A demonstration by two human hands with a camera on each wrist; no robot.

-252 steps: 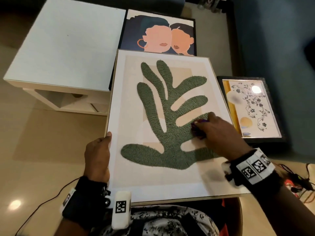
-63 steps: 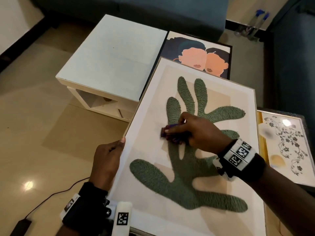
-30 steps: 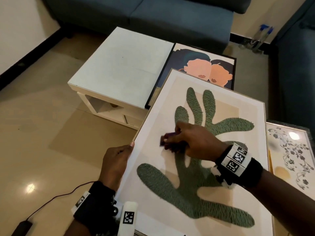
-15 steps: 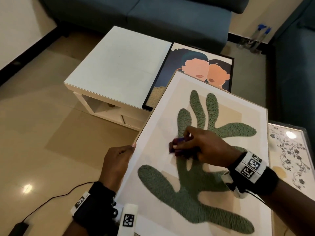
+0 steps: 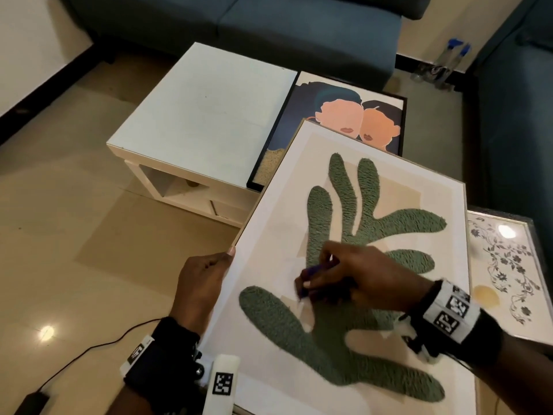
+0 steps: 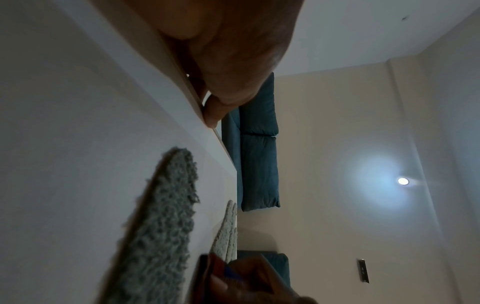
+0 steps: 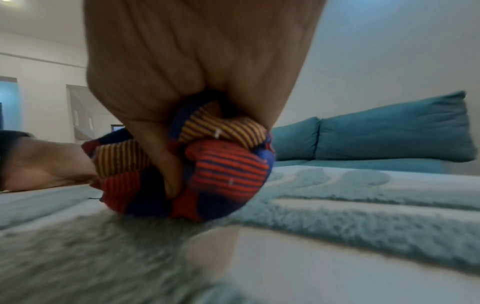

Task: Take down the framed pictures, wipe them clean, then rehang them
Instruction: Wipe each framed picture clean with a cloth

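A large framed picture with a green leaf shape on a pale ground lies tilted across my lap. My left hand grips its left edge, thumb on the front; the left wrist view shows the fingers curled round the frame's edge. My right hand presses a bunched cloth, striped red, orange and blue, onto the picture's glass near its middle. In the head view only a purple edge of the cloth shows under the fingers.
A black-framed picture of two faces leans against a white low table. A floral picture lies at the right. Blue sofas stand behind and at the right. A black cable runs over the tiled floor.
My right hand has slid the cloth down and to the left over the leaf shape. The left hand keeps its hold on the frame's edge.
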